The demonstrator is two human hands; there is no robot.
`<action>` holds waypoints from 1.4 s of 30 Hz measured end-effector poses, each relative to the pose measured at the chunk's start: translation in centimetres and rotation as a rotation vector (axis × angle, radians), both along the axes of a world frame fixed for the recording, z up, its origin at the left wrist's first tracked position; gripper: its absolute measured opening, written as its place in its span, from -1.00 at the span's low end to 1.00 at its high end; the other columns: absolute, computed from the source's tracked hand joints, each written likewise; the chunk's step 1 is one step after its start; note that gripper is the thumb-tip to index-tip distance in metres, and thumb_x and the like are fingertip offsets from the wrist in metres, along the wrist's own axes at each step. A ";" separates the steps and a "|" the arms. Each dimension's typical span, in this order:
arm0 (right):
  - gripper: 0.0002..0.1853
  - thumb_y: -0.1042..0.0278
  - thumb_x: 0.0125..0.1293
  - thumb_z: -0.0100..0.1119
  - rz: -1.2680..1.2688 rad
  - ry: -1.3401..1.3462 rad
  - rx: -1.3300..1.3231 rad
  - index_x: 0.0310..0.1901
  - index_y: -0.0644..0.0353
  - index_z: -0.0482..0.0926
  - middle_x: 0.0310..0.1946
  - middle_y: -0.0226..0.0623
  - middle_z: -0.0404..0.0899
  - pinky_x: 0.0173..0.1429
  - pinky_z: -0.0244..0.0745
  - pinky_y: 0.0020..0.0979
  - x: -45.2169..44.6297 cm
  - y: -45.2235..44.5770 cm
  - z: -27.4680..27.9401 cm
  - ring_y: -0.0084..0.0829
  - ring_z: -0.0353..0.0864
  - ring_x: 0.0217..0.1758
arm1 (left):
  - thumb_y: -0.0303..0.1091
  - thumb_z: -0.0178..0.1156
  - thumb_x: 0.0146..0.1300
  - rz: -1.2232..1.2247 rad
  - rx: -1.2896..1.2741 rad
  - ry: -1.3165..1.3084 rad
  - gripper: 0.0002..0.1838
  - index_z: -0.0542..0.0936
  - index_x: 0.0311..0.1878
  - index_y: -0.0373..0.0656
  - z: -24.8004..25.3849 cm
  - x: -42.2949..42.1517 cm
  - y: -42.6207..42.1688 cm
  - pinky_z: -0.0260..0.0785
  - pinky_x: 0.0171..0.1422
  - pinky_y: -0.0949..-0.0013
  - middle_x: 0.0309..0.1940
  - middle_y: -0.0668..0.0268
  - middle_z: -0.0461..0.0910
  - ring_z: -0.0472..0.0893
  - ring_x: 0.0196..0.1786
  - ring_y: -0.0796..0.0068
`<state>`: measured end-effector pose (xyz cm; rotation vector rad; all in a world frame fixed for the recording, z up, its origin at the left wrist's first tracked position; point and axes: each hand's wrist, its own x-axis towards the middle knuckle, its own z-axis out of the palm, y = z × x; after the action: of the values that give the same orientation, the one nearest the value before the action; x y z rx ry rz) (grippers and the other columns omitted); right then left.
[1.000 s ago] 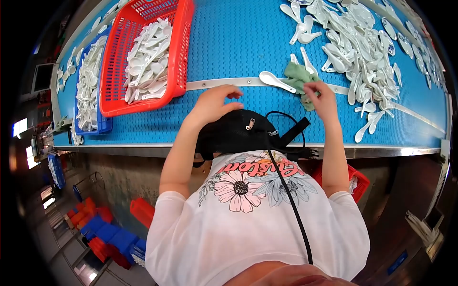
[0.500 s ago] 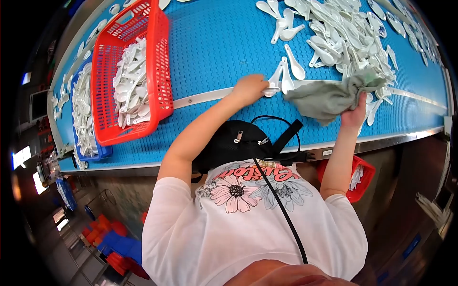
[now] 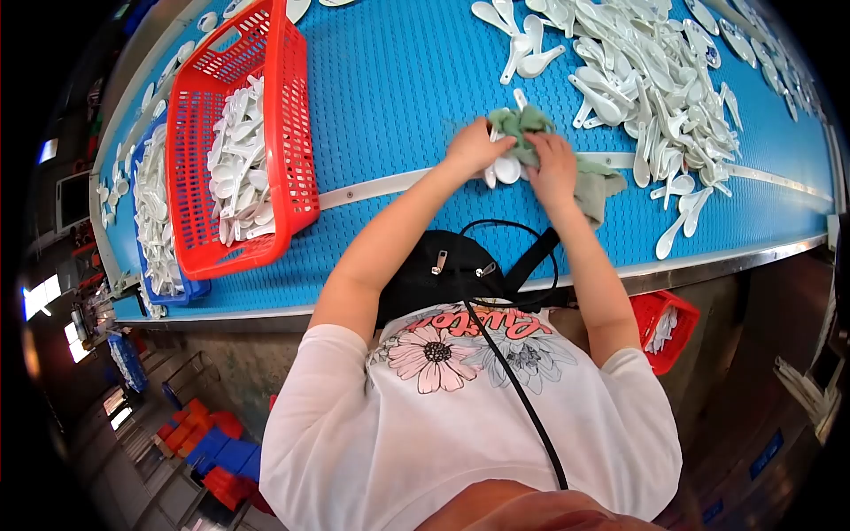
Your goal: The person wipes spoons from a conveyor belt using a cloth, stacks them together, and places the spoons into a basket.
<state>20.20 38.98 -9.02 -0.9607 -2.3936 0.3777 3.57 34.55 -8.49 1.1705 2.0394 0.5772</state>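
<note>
As white ceramic spoons point(image 3: 506, 170) poke out beneath a bunched grey-green fabric cloth point(image 3: 601, 190), the left hand point(image 3: 472, 148) grips them with curled fingers, and the right hand point(image 3: 553, 170), half closed, clasps the cloth over a blue textured belt point(image 3: 398, 97), between a spoon-filled red perforated plastic basket point(image 3: 292, 142) and a loose white spoon heap point(image 3: 651, 80).

I'm counting two hands, a left hand point(image 3: 475, 146) and a right hand point(image 3: 554, 166), working around one cloth point(image 3: 595, 190)! Spoons point(image 3: 506, 170) are showing there too, hiding their number. One red basket point(image 3: 289, 181) and one blue basket point(image 3: 196, 293) are sitting on the table point(image 3: 398, 97); another red basket point(image 3: 645, 311) is standing below. One heap of spoons point(image 3: 660, 88) is defying my tally. Two zip pulls point(image 3: 439, 262) are dangling on one black bag point(image 3: 412, 279).
</note>
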 end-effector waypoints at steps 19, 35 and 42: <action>-0.47 0.25 -0.09 0.31 -0.014 -0.113 0.001 0.00 0.05 0.44 -0.09 -0.19 0.47 -0.11 0.43 -0.29 -6.0 14.2 1.9 -0.19 0.52 -0.18 | 0.03 0.33 -0.26 -0.103 -0.093 0.358 -0.28 0.35 -0.05 -0.20 3.1 1.0 -1.1 0.39 -0.26 0.18 -0.29 0.14 0.53 0.56 -0.23 0.19; -0.50 -0.03 -0.02 0.25 -0.224 0.389 -0.600 -0.21 0.26 0.51 -0.34 -0.15 0.56 -0.17 0.40 -0.38 -6.2 13.9 6.7 -0.26 0.54 -0.27 | 0.07 0.20 -0.04 -0.103 -0.187 0.065 -0.46 0.43 -0.14 -0.17 3.6 -0.1 -1.7 0.35 -0.27 0.17 -0.38 0.15 0.55 0.55 -0.29 0.13; -0.45 -0.07 0.01 0.18 -0.125 -0.126 -0.065 -0.01 0.10 0.46 -0.01 -0.13 0.40 -0.02 0.38 -0.30 -10.3 16.7 -0.2 -0.15 0.46 -0.06 | 0.02 0.20 0.00 -0.262 -0.067 0.223 -0.51 0.43 -0.12 -0.14 4.1 1.1 -1.5 0.35 -0.30 0.14 -0.42 0.16 0.55 0.55 -0.32 0.15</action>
<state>9.91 55.68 -9.24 -1.1889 -2.4299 0.3594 4.66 33.04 -4.40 1.4868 2.0239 0.2572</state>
